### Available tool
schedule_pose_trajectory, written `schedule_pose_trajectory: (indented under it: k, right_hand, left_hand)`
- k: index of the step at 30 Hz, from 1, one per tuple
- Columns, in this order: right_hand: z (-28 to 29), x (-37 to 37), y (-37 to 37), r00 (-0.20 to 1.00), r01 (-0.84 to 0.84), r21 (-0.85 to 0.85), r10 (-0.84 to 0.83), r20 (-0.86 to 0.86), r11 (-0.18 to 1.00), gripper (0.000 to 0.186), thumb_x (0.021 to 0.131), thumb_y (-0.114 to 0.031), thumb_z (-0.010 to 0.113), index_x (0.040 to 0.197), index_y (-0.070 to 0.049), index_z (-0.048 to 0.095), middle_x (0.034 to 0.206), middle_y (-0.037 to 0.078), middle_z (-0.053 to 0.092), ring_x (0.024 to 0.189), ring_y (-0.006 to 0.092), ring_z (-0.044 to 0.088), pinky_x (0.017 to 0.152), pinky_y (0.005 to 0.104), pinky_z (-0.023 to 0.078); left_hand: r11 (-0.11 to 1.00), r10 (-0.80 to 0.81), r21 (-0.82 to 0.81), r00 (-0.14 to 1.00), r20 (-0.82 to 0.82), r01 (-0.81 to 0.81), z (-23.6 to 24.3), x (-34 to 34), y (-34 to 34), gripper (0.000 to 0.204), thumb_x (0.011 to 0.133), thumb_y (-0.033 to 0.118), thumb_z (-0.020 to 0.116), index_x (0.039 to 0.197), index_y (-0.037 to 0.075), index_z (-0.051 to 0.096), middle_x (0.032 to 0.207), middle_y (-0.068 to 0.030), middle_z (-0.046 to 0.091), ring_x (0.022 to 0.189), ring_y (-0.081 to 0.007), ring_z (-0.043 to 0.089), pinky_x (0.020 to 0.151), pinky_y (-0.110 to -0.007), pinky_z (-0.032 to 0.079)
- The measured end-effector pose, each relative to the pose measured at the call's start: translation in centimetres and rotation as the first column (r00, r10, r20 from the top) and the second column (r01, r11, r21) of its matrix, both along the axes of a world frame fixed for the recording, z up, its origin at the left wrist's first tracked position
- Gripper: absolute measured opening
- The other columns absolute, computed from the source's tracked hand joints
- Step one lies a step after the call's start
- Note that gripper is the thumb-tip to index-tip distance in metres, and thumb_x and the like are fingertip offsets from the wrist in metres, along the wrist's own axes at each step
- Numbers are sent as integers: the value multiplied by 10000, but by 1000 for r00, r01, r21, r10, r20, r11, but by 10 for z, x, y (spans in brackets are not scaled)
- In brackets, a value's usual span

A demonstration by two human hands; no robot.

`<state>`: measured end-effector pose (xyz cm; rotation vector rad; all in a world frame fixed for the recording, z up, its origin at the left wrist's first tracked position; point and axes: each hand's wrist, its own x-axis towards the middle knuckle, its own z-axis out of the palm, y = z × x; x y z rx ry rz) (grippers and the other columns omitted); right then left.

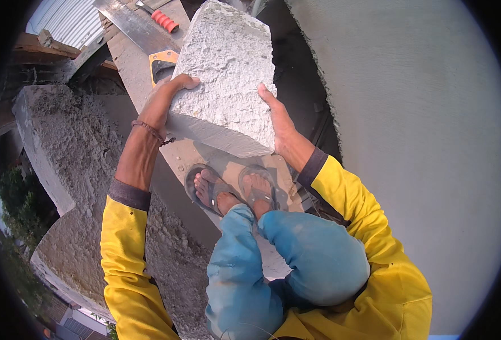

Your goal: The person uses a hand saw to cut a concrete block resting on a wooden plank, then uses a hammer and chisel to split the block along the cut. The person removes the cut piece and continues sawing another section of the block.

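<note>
Between my two hands is a large white-grey lightweight concrete block (228, 68), its rough broken face turned up toward me. My left hand (168, 93) grips its left edge, the thumb lying on the upper face. On the opposite edge my right hand (279, 116) clasps the block, thumb on top and the other fingers hidden. The block is tilted, with a smoother side facing my feet. Just beyond my left hand lies a handsaw (140, 28), its orange and black handle partly covered by the block. Near the saw is a tool with a red-orange grip (164, 21).
I squat in sandals on a narrow plank (191, 161). Along the right stands a smooth grey plastered wall (415, 113), with a dark gap beside the plank. Rough mortar-covered masonry (75, 136) rises on the left. Trees and roofs show far below at the lower left.
</note>
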<state>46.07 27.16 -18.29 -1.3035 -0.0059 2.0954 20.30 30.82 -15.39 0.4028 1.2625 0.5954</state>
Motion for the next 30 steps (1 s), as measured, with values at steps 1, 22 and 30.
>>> schedule_pose_trajectory:
  k: [1, 22, 30]
  right_hand:
    - [-3, 3, -3, 1000, -1, -27, 1, 15, 1000, 723, 1031, -493, 633, 1528, -2, 445, 1424, 204, 614, 1279, 313, 651, 1092, 448, 536]
    - [-16, 120, -125, 868, 492, -157, -496, 16, 856, 576, 1039, -363, 600, 1487, -9, 518, 1391, 197, 664, 1203, 335, 693, 1079, 457, 541]
    - [-30, 121, -162, 755, 623, -158, -641, -139, 766, 553, 1034, -357, 602, 1456, -4, 541, 1358, 199, 679, 1204, 329, 692, 1071, 460, 545]
  left_hand:
    - [998, 2, -57, 1000, -24, -3, 1, 2, -2, 662, 793, 386, 791, 1300, -13, 644, 1077, -129, 742, 865, -245, 753, 799, -338, 589]
    - [813, -563, -245, 821, -95, 529, -33, 186, 11, 559, 783, 442, 710, 1168, 36, 709, 984, -118, 758, 749, -247, 730, 707, -357, 580]
    - [775, -624, -211, 774, -107, 595, -52, 207, 0, 500, 808, 395, 700, 1159, 39, 702, 978, -108, 742, 771, -237, 717, 706, -362, 573]
